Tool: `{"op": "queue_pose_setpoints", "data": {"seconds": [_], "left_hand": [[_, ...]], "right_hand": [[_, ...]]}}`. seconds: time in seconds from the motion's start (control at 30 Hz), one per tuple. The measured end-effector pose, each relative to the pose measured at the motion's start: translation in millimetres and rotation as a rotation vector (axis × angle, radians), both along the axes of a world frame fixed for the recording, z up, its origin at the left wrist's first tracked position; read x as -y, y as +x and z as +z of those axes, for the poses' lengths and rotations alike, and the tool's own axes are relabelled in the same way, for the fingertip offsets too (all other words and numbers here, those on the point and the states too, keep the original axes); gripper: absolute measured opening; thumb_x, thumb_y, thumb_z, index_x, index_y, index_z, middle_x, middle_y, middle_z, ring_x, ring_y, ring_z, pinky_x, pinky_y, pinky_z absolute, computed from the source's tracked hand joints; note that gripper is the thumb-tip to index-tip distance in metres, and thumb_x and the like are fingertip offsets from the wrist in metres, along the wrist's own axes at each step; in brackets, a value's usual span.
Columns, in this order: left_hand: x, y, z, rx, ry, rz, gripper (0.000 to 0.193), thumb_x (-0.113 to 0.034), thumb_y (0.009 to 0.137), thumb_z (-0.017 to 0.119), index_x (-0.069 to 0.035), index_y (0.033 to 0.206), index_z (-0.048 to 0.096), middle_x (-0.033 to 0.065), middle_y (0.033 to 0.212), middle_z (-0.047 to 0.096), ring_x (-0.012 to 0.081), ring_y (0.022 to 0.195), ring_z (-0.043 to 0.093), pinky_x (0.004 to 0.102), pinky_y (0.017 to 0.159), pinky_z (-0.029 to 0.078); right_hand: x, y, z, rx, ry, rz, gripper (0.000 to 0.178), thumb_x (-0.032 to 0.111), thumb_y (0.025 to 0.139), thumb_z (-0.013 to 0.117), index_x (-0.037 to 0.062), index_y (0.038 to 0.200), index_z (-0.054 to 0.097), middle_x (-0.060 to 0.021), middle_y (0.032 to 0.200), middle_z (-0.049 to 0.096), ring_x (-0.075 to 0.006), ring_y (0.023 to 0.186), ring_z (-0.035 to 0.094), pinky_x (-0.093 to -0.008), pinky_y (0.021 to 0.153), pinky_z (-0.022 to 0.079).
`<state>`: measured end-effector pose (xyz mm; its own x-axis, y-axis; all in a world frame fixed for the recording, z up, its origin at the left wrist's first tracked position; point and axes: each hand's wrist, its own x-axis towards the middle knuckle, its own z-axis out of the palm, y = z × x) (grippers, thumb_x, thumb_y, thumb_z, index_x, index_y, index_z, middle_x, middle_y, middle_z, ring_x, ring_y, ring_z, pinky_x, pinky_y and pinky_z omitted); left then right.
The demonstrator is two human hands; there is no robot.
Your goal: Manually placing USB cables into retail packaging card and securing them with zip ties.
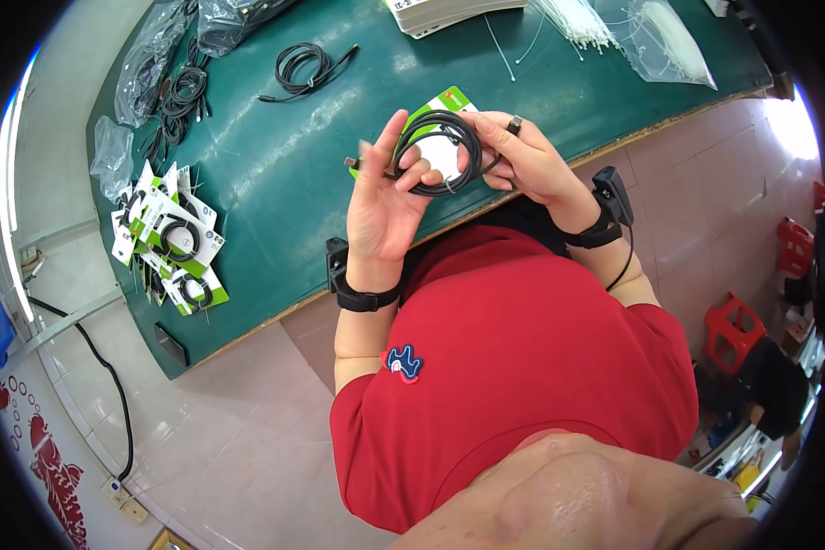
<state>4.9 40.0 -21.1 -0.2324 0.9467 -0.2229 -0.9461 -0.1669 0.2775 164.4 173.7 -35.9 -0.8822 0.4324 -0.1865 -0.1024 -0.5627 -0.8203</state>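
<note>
A coiled black cable (475, 147) is held up between my two hands over the front edge of the green table. My left hand (380, 206) holds the coil's left side, its fingertips hooked into the loop and its index finger raised. One plug end (351, 163) sticks out to the left past that hand. My right hand (532, 160) grips the coil's right side between thumb and fingers. Behind the coil is a green-and-white packaging card (451, 97), partly hidden by the cable and fingers. A small white tie tail shows at the coil's bottom.
Another coiled cable (302, 71) lies on the green table (275, 202). At the left are a pile of carded cables (170, 234), loose black cables (185, 92) and plastic bags (147, 64). A stack of cards (454, 16) and white zip ties (573, 26) sit along the far side.
</note>
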Motion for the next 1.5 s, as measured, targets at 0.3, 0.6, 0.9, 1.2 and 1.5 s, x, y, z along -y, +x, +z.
{"op": "queue_pose_setpoints", "data": {"seconds": [0.3, 0.6, 0.9, 1.2, 1.5], "left_hand": [[-12.8, 7.1, -2.7, -0.353, -0.153, 0.136, 0.031, -0.016, 0.101, 0.057, 0.003, 0.126, 0.057, -0.0052, 0.067, 0.043, 0.0044, 0.054, 0.036, 0.0228, 0.057, 0.038], [-10.1, 21.6, -17.0, -0.834, -0.231, 0.362, 0.020, -0.004, 0.093, 0.066, 0.001, 0.112, 0.064, 0.0004, 0.078, 0.062, 0.0037, 0.057, 0.048, 0.0196, 0.052, 0.039], [-3.5, 14.2, -9.1, -0.749, -0.269, 0.230, 0.033, -0.002, 0.091, 0.067, 0.000, 0.124, 0.062, -0.0007, 0.078, 0.062, 0.0032, 0.059, 0.049, 0.0194, 0.052, 0.039], [-10.1, 20.8, -12.6, -0.692, -0.147, 0.352, 0.025, -0.007, 0.097, 0.062, 0.002, 0.120, 0.062, -0.0032, 0.075, 0.056, 0.0038, 0.057, 0.046, 0.0207, 0.052, 0.040], [-9.9, 21.6, -9.6, -0.673, -0.224, 0.342, 0.024, -0.014, 0.100, 0.060, 0.005, 0.113, 0.063, -0.0014, 0.065, 0.051, 0.0057, 0.049, 0.043, 0.0238, 0.047, 0.041]], "right_hand": [[9.8, -14.5, -5.0, -0.081, 0.186, -0.084, 0.040, 0.018, 0.105, 0.047, 0.0003, 0.140, 0.047, -0.0057, 0.099, 0.064, -0.0035, 0.063, 0.045, -0.0177, 0.055, 0.039], [25.3, -29.4, 3.9, 0.087, 0.797, -0.222, 0.037, 0.002, 0.095, 0.059, 0.0014, 0.132, 0.058, -0.0048, 0.096, 0.066, -0.0072, 0.075, 0.058, -0.0249, 0.066, 0.048], [13.1, -25.7, 1.1, 0.154, 0.749, -0.083, 0.029, 0.012, 0.100, 0.057, 0.0023, 0.127, 0.062, 0.0006, 0.074, 0.057, -0.0047, 0.059, 0.048, -0.0221, 0.052, 0.037], [21.4, -38.4, 13.5, 0.049, 0.565, -0.214, 0.030, 0.017, 0.104, 0.052, 0.0033, 0.128, 0.062, 0.0034, 0.067, 0.050, -0.0023, 0.053, 0.044, -0.0188, 0.046, 0.032], [18.7, -37.1, 3.3, 0.012, 0.695, -0.168, 0.030, 0.016, 0.104, 0.051, -0.0001, 0.127, 0.061, 0.0033, 0.074, 0.052, -0.0024, 0.058, 0.047, -0.0193, 0.050, 0.035]]}}
